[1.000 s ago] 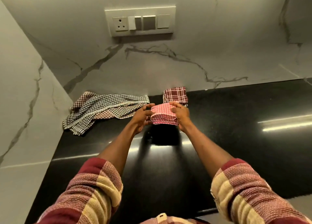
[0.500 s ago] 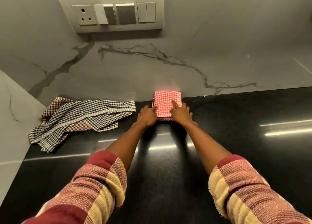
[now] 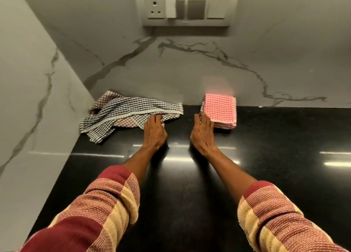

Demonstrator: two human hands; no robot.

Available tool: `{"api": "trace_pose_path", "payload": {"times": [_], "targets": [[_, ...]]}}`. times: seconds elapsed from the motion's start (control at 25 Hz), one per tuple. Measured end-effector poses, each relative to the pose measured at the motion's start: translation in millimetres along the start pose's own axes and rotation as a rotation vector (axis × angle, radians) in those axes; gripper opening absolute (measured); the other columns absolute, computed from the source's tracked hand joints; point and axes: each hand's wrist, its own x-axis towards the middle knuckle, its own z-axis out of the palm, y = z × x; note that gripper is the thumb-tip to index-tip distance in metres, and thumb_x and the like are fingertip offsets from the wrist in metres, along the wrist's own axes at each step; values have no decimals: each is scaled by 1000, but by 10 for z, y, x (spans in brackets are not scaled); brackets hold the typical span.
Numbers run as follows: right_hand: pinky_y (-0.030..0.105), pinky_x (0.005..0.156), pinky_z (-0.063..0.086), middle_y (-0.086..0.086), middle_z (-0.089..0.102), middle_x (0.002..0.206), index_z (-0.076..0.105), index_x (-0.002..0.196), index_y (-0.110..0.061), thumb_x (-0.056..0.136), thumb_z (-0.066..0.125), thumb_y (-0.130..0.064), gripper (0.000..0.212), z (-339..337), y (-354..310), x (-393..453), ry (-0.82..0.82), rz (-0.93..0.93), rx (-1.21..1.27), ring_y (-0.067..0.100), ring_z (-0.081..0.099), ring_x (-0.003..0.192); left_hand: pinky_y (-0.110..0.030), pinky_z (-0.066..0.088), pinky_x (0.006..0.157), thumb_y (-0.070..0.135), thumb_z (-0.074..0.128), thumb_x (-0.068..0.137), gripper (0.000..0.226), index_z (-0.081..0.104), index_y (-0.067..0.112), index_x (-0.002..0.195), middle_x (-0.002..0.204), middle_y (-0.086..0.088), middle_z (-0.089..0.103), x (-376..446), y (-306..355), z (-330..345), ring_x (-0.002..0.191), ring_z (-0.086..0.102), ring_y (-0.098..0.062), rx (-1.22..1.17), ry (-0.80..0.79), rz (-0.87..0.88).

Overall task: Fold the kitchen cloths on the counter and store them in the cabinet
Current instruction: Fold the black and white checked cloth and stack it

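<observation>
The left hand [image 3: 154, 131] is laid palm down on the near edge of the loose heap of checked cloths [image 3: 126, 114], its fingertips on or just under the fabric; whether an edge is actually pinched cannot be told. The right hand [image 3: 203, 132] is held with relaxed, nearly straight fingers against the left side of the folded pink stack [image 3: 220, 109], gripping nothing. Should the heap be dragged by one corner, several tangled cloths are likely to be pulled along together, and a trailing end could be swept into the stack. The stack itself could be nudged askew or toppled by the right hand, since its lower layers already look slightly offset. Both forearms are stretched forward and nearly parallel, with checked sleeves [image 3: 106, 204] pushed up. Heap and stack lie well apart at the back of the black counter [image 3: 284, 175], against the marble wall [image 3: 190, 71], below a switch plate [image 3: 187, 6]; no cabinet is seen
</observation>
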Motion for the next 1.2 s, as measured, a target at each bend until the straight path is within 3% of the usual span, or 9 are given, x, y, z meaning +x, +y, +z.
{"api": "trace_pose_path", "payload": {"times": [0.16,0.36,0.56,0.68,0.8,0.92,1.0,1.08,1.2], "targets": [[40,87,35,17,53,117,57,110,-6,75,48,0,36,254,-617,-89,-69,-148,9,35,51,104,-45,34,100,5,50,81,38,55,7,119,125,-17,51,-108,-753,-319,117,46,-35,142,39,-111],[38,85,38,14,56,109,59,101,-9,72,53,-1,31,457,-1404,8,-61,-238,39,32,54,100,-48,30,107,3,49,80,44,54,7,123,132,-18,48,112,-1492,-705,123,42,-36,273,104,-113],[40,89,35,13,56,110,58,106,-9,77,53,-6,29,624,-1782,111,-125,-224,7,31,52,102,-53,21,114,15,52,86,46,48,12,132,136,-19,41,496,-1826,-771,128,35,-37,383,-67,-73],[42,91,34,14,56,110,58,106,-8,83,51,-10,25,731,-1844,80,-176,-191,-34,33,52,106,-53,23,109,19,54,85,36,59,12,120,133,-18,44,665,-1876,-754,124,37,-36,362,-130,-113],[44,94,35,15,55,115,58,107,-7,87,48,-15,23,746,-1867,62,-221,-106,-32,34,50,112,-48,27,103,27,60,85,25,66,12,105,123,-14,54,756,-1843,-805,119,43,-33,159,-37,-41],[45,98,36,16,54,121,57,112,-7,90,52,-22,27,561,-1958,121,-197,51,64,36,49,116,-36,36,80,32,66,85,19,58,15,81,90,-9,62,773,-1731,-1025,90,53,-26,-260,56,10],[46,99,37,19,51,124,53,116,-5,89,53,-20,31,322,-2037,217,-98,142,140,38,48,117,-30,36,67,29,62,89,18,52,16,81,79,-5,57,833,-1539,-1266,77,50,-21,-512,43,-63],[47,101,37,19,48,131,47,125,-4,87,58,-22,43,24,-2110,276,45,171,205,38,46,122,-27,38,71,22,57,93,11,59,11,95,88,-5,57,865,-1317,-1523,84,52,-19,-678,29,-158],[47,109,32,14,39,145,34,142,-10,82,64,-27,69,-414,-2194,381,119,89,256,32,37,132,-32,48,88,10,58,93,27,61,0,118,100,-8,64,828,-1032,-1934,98,58,-22,-872,-486,-141]]}}
